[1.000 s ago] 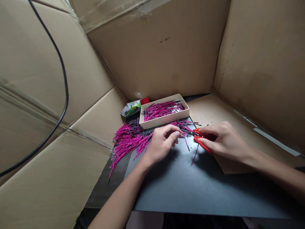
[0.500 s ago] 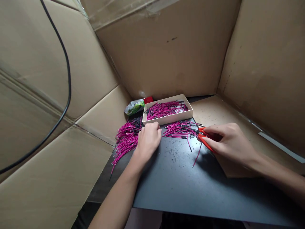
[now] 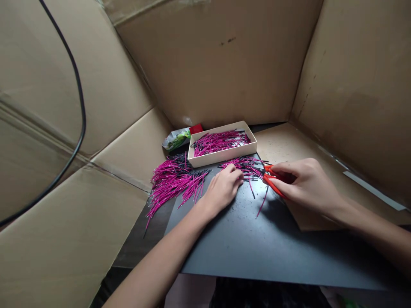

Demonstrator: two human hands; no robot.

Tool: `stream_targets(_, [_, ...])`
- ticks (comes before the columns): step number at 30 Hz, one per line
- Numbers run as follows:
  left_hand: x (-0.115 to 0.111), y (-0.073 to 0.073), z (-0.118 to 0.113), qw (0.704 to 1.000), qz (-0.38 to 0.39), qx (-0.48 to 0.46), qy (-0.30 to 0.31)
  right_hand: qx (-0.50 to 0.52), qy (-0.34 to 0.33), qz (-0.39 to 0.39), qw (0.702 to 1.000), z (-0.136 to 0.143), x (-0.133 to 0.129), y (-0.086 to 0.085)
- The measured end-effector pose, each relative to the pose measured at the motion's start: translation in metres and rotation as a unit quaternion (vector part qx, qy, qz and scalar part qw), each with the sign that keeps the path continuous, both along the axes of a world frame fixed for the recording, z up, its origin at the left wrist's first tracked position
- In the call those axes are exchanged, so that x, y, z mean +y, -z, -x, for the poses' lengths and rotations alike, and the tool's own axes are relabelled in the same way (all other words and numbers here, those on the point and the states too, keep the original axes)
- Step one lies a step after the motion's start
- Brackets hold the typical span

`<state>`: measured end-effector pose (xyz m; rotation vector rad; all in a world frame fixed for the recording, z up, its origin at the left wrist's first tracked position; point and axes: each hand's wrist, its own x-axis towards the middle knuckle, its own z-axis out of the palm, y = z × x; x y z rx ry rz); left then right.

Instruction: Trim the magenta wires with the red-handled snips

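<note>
My right hand (image 3: 306, 182) is wrapped round red-handled pliers (image 3: 275, 185), their handles spread apart. The jaws point left at the ends of a small heap of magenta wires with black tips (image 3: 239, 162). My left hand (image 3: 226, 186) lies at the near edge of that heap, its fingers curled together; what they pinch, if anything, is hidden. To its left lies a bigger pile of the same wires (image 3: 170, 179). Behind both heaps, a shallow cardboard box (image 3: 223, 155) holds many more. One loose wire (image 3: 262, 203) lies below the pliers.
Dark specks dot the grey table (image 3: 221, 244). A flat cardboard sheet (image 3: 276, 141) lies on the right. A green and white packet (image 3: 177, 139) stands left of the box. Tall cardboard walls (image 3: 224, 77) surround the table, and a black cable (image 3: 81, 98) hangs at the left.
My left hand has moved right, from beside the left pile to the smaller heap. More wires now show at the left pile's right side. My right hand still grips the pliers, nearly unmoved.
</note>
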<state>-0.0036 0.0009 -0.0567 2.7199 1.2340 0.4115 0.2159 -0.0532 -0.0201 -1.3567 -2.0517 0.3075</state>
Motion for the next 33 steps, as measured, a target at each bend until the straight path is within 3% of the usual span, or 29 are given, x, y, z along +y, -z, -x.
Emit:
stream_targets(6, [-0.002,0.002,-0.004,0.996,-0.05,0.069,-0.02,-0.003,-0.012,-0.002,1.0,-0.001,0.002,0.004])
stream_targets(10, [-0.003,-0.007,0.0,0.997,-0.024,-0.065,-0.028,0.001,-0.001,-0.016,1.0,-0.001,0.003,0.005])
stream_targets(13, [-0.003,-0.018,0.005,0.977,0.018,-0.209,-0.03,0.018,0.0,-0.021,1.0,0.0,0.003,0.004])
stream_targets(18, [-0.007,-0.028,0.007,0.947,0.066,-0.314,-0.013,0.03,-0.005,-0.029,0.999,0.001,0.003,0.005])
stream_targets(23, [-0.01,-0.025,0.004,0.936,0.092,-0.34,0.008,0.014,-0.035,-0.02,0.999,-0.001,0.003,0.005])
stream_targets(33, [-0.013,-0.023,0.002,0.937,0.048,-0.345,0.026,0.019,-0.048,-0.016,0.999,0.0,0.002,0.007])
